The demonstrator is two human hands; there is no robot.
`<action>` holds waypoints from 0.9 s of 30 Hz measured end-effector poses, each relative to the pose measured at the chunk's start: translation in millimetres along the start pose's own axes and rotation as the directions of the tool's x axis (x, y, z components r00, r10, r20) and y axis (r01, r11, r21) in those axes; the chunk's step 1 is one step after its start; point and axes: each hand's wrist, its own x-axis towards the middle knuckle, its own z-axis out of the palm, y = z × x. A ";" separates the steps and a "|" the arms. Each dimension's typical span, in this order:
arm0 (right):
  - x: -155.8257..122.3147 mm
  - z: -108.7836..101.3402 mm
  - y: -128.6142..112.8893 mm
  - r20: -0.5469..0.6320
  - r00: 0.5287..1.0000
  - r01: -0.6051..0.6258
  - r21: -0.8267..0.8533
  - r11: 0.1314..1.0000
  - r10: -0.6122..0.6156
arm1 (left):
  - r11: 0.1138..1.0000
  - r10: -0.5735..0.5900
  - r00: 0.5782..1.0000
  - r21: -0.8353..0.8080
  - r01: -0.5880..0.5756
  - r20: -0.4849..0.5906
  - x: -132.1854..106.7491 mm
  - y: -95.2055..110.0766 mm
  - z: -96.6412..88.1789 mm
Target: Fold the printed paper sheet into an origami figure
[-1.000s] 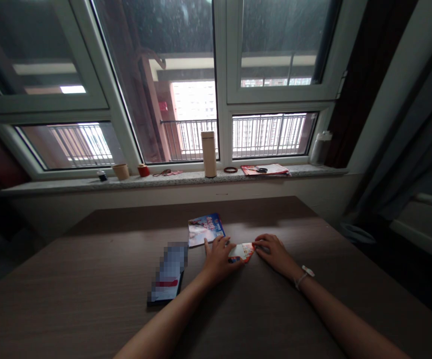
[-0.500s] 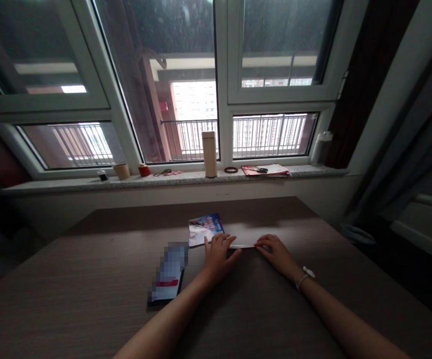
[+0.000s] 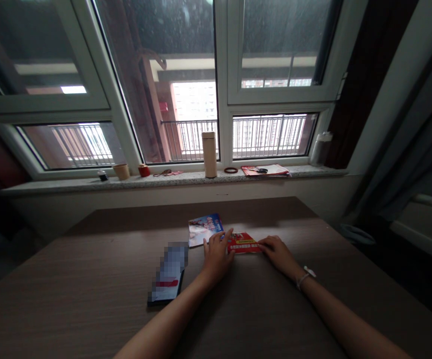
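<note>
On the worktop (image 3: 77, 269), centre frame, my left hand (image 3: 217, 253), fingers spread, touches red paper (image 3: 243, 241); my right hand (image 3: 278, 255) pinches its right corner.

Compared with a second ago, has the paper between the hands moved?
Yes: the paper now shows its red face and lies slightly farther toward the windowsill, judged against the unmoved blue-and-white leaflet.

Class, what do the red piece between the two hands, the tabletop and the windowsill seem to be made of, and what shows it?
Red piece: probably paper or thin card, smooth-looking; it looks thin and carries print.
Tabletop: wood or wood-look laminate, satin; fine brown grain and a soft sheen.
Windowsill: likely granite or imitation stone; grey speckles, polish unclear.
</note>
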 end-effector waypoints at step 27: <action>-6.5 4.0 -3.0 0.001 0.999 0.031 -0.188 0.982 -0.032 | 0.991 0.131 0.983 0.022 -0.135 0.129 -4.4 -0.3 0.9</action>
